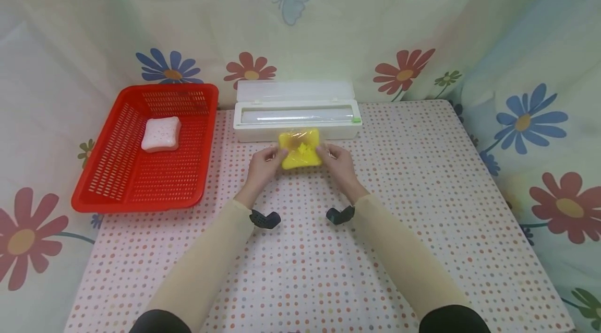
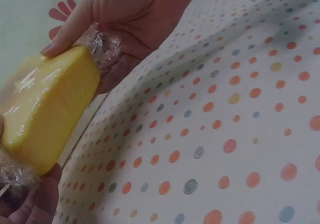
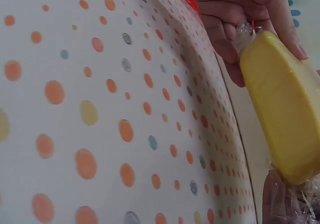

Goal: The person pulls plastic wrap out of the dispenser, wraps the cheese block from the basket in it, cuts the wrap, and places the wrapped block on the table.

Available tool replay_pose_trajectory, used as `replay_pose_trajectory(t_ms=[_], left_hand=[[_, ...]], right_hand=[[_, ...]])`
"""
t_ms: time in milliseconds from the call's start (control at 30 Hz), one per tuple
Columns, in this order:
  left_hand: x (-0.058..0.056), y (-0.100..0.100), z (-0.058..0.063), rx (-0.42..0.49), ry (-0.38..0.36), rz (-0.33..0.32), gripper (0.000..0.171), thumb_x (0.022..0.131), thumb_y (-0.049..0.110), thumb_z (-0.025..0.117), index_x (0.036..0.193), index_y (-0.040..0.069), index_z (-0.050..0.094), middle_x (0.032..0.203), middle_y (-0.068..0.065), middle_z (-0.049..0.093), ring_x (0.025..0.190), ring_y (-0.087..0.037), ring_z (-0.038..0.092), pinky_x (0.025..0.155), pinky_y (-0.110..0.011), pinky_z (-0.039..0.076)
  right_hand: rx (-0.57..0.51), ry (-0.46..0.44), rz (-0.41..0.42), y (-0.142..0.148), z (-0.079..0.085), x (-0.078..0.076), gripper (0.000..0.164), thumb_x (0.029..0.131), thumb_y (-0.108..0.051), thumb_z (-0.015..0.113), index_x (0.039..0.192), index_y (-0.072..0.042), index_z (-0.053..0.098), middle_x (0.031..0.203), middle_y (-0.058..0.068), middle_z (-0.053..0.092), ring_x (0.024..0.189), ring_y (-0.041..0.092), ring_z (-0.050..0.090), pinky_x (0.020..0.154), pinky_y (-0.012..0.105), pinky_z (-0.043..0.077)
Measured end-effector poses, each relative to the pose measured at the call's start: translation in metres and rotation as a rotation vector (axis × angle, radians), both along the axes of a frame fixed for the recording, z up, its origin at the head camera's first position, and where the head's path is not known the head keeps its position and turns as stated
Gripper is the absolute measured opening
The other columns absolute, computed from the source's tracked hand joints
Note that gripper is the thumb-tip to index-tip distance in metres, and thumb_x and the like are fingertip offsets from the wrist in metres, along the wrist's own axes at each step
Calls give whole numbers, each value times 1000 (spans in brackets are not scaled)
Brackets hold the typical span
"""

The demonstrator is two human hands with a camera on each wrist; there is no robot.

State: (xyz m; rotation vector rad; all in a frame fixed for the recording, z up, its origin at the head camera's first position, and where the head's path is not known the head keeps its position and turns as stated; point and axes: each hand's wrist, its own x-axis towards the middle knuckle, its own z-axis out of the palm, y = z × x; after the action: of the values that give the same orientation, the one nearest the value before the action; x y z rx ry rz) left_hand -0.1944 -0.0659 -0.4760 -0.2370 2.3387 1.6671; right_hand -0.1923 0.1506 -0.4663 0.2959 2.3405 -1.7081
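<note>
A yellow block (image 1: 292, 159) with rounded corners is wrapped in clear cling film, held out over the table in front of a white cling film dispenser (image 1: 253, 133). My left hand (image 1: 264, 166) pinches its left end, thumb on top. At the opposite end, my right hand (image 1: 341, 166) grips it the same way. A small yellow raised shape (image 1: 305, 149) shows on its upper face. Bunched film (image 2: 106, 47) gathers at the end by my right hand in the left wrist view; crumpled film (image 3: 243, 34) also sticks out by my left fingers in the right wrist view.
The dispenser's lid (image 1: 296, 90) stands raised at the back, showing the film roll (image 1: 296, 115). To the left sits a red plastic basket (image 1: 164, 199) containing a pinkish-white block (image 1: 161, 133). A dotted cloth covers the table (image 1: 300, 270); flowered curtains (image 1: 347, 20) hang behind and beside it.
</note>
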Motion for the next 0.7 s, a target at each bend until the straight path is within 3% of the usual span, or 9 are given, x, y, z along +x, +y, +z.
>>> replay_pose_trajectory(t_ms=[133, 267, 400, 567, 700], left_hand=[[6, 0, 2, -16, -24, -2, 65, 96, 56, 64, 143, 11, 58, 139, -13, 63, 118, -30, 66, 105, -45, 53], [10, -1, 1, -56, -18, 6, 65, 94, 53, 67, 144, 12, 55, 136, -16, 66, 118, -32, 68, 100, -46, 56], [12, -3, -3, -70, -11, -14, 62, 95, 50, 68, 145, 15, 54, 137, -18, 65, 120, -34, 66, 97, -48, 56], [14, -1, -8, -133, -9, -24, 60, 96, 48, 67, 143, 13, 58, 135, -15, 66, 121, -32, 64, 100, -45, 54], [17, 5, -7, -189, 16, 20, 56, 96, 45, 68, 139, 9, 62, 124, -14, 69, 113, -30, 64, 96, -43, 54]], right_hand=[[9, -18, 18, 1, 0, 7, 65, 101, -50, 58, 148, -6, 50, 158, 13, 47, 151, 29, 38, 126, 47, 30], [6, -65, 12, -2, -1, 14, 70, 101, -48, 58, 155, -7, 40, 152, 18, 52, 139, 33, 52, 116, 45, 45], [61, -96, 24, -4, -4, 19, 68, 102, -50, 56, 153, -7, 43, 142, 19, 60, 127, 32, 61, 108, 43, 52], [171, -84, 54, -5, -10, 24, 64, 103, -50, 52, 149, -6, 48, 145, 19, 58, 134, 33, 56, 113, 47, 47], [177, -58, 24, -9, -14, 27, 59, 107, -46, 47, 152, -8, 45, 155, 15, 50, 144, 32, 46, 120, 46, 39]])
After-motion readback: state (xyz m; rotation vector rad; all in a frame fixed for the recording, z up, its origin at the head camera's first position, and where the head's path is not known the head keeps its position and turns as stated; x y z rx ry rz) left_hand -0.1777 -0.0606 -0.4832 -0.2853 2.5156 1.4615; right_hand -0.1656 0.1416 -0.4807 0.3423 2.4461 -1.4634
